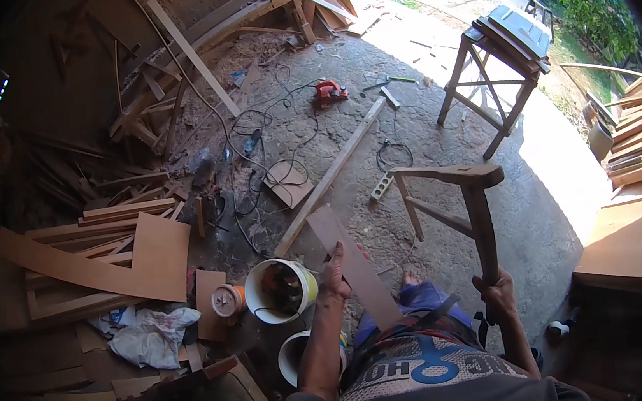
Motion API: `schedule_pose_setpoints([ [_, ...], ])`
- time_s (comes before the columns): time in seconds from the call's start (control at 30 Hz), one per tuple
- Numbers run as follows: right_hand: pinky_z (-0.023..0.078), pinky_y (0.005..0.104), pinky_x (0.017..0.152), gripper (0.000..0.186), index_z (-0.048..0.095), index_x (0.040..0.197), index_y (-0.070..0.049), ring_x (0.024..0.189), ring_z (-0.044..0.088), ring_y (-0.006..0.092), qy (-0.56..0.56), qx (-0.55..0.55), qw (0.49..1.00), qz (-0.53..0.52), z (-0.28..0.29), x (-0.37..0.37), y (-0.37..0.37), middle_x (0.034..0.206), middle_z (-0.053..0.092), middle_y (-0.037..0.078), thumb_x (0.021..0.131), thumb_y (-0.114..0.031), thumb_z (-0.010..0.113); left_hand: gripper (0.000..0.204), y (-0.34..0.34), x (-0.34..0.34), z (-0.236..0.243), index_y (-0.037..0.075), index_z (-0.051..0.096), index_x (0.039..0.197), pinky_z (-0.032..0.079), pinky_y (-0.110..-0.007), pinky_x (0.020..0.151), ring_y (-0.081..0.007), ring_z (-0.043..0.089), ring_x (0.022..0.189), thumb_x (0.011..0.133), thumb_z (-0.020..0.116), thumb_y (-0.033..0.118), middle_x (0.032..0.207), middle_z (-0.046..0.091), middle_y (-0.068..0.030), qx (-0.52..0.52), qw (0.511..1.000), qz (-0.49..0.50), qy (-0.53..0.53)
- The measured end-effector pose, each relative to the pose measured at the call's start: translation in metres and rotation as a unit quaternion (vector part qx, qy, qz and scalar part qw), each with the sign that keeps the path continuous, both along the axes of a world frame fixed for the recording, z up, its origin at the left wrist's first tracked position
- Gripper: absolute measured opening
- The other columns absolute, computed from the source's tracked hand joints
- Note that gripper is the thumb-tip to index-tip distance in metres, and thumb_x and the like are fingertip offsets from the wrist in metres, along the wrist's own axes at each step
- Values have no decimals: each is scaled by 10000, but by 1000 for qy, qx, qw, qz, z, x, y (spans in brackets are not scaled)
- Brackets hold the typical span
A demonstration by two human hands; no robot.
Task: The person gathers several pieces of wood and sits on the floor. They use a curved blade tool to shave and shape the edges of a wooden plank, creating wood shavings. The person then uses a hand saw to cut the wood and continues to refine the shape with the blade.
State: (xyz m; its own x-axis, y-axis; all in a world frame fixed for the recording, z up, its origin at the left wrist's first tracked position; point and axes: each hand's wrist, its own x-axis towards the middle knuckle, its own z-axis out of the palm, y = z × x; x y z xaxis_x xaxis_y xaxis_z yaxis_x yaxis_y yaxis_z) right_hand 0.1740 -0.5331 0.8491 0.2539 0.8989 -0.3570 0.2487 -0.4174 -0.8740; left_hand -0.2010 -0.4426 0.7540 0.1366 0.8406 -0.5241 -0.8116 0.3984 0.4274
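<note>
My left hand is closed on a flat, narrow wooden board, which slants up from my waist, its lower end at my belly. My right hand is closed around an upright leg of a small wooden trestle, whose top bar reaches leftward over the floor, with a thinner brace below it. Just left of my left arm stand a white bucket with dark contents and an orange container with a pale lid.
Cords, a red power tool, a long beam and a power strip lie on the concrete floor. Timber piles line the left and right. A sawhorse with stacked boards stands at the upper right.
</note>
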Motion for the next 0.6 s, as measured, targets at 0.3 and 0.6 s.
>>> schedule_pose_setpoints([
  [0.3,423,272,470,249,528,842,-87,522,508,73,67,-5,997,33,0,-34,264,649,525,-33,852,-172,762,457,141,0,-25,30,557,1300,579,-450,857,-286,685,1010,963,689,309,1146,675,-147,20,997,16,78],
  [0.6,435,280,466,203,557,851,-76,514,533,100,106,4,994,31,-11,-188,548,633,548,-5,874,-188,725,473,394,-214,-19,-6,473,1389,491,-386,973,-245,596,1133,968,653,113,1269,593,-123,17,892,176,417],
])
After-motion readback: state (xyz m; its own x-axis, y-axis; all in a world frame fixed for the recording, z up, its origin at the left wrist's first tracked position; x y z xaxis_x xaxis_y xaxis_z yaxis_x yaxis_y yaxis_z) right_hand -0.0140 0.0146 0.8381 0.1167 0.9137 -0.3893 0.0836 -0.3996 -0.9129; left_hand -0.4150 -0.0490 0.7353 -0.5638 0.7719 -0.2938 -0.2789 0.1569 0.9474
